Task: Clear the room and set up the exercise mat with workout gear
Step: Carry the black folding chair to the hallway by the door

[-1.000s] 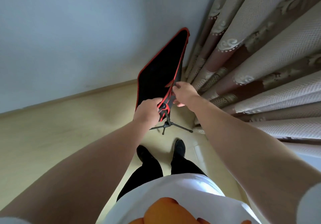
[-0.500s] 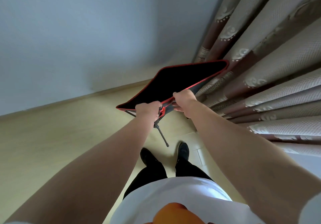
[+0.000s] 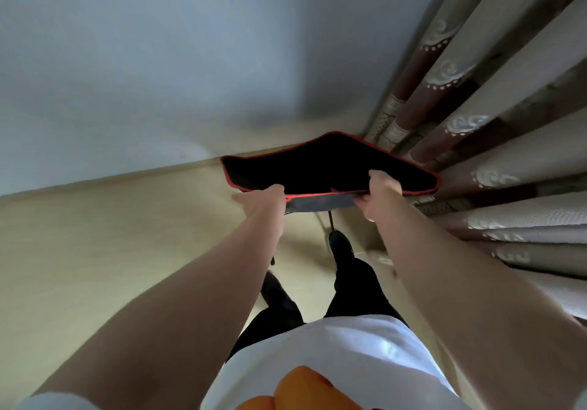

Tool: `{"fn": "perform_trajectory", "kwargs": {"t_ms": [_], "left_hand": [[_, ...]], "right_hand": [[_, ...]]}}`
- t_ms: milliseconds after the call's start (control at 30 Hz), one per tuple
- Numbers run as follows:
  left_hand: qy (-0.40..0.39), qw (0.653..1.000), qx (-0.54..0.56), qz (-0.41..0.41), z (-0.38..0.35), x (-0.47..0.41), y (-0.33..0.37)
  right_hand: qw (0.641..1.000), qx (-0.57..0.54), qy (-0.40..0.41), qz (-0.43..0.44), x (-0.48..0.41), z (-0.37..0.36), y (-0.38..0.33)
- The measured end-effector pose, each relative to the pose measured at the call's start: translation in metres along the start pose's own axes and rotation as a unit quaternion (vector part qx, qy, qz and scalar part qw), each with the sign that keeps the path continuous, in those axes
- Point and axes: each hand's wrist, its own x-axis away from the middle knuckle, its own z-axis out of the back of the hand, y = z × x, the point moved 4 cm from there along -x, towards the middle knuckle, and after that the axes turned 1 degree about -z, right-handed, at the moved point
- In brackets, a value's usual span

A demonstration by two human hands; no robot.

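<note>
Black mat (image 3: 327, 164), red-edged

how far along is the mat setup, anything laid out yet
Early. Both hands, left hand and right hand, grip the near edge of the black red-trimmed mat, held roughly flat above the floor beside the curtains. The mat is not laid down yet, and no workout gear is in view.
</note>
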Motion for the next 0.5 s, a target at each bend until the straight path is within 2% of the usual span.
{"fn": "perform_trajectory", "kwargs": {"t_ms": [100, 200, 300, 500], "left_hand": [[0.003, 1.0, 0.022, -0.016, -0.007, -0.002, 0.007], [0.036, 0.997, 0.066, -0.007, -0.018, 0.003, 0.012], [0.067, 0.991, 0.115, -0.001, -0.029, 0.015, 0.019], [0.069, 0.973, 0.221, -0.002, -0.047, 0.019, 0.011]], "right_hand": [[0.997, 0.002, 0.039, -0.059, -0.022, 0.019, -0.02], [0.994, -0.058, 0.056, -0.079, -0.041, 0.045, -0.043], [0.995, -0.039, 0.05, -0.072, -0.065, 0.063, -0.067], [0.991, 0.052, 0.031, -0.117, -0.082, 0.057, -0.085]]}}
